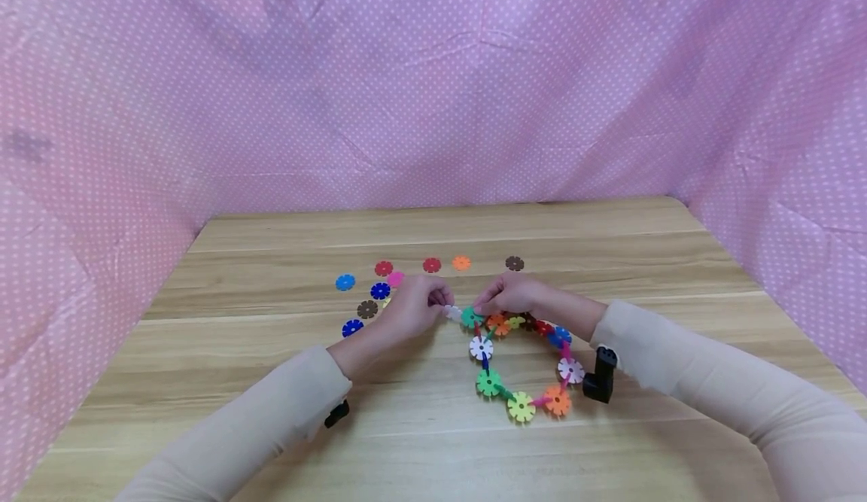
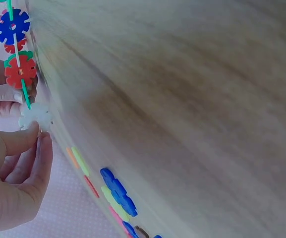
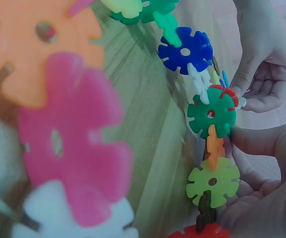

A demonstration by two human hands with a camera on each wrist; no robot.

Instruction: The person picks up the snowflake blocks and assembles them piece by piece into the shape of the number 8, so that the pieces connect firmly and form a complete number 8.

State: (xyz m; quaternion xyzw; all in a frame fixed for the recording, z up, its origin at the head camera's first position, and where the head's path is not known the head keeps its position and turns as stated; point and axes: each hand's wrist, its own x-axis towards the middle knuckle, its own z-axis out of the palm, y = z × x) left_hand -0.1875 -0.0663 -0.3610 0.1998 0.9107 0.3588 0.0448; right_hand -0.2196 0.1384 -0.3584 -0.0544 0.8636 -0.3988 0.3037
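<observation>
Can see, on the tabletop (image 1: 433,457), a disc chain (image 1: 493,390) at five o'clock, partly hidden by the right hand (image 1: 511,293), aimed toward nine; the left hand (image 1: 418,300), aimed toward two; pinched respectively, a green disc (image 1: 467,318) and half-covered white disc (image 1: 452,312).

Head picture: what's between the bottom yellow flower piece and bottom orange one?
In the head view, a pink disc joins the yellow disc to the orange disc.
</observation>
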